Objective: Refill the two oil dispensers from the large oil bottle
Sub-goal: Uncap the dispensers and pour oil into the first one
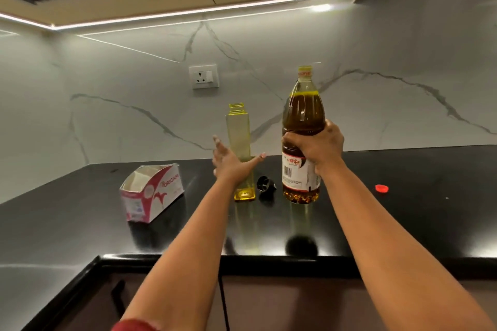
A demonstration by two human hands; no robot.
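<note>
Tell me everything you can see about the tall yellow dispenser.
The yellow dispenser is a tall, square, see-through plastic bottle with a threaded neck and no cap. It stands upright on the black counter, nearly empty, a little oil at its base. The open left hand reaches in front of it; contact is unclear.

Black counter [403,209] carries dispenser [238,126], oil bottle [302,113], funnel [266,185], red cap [382,188], carton [152,192].

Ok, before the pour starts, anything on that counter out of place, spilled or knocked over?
No spill shows. Two loose parts lie on the counter: a black dispenser top on its side between the yellow dispenser and the large oil bottle, and a red cap off to the right. Only one dispenser is in view.
</note>
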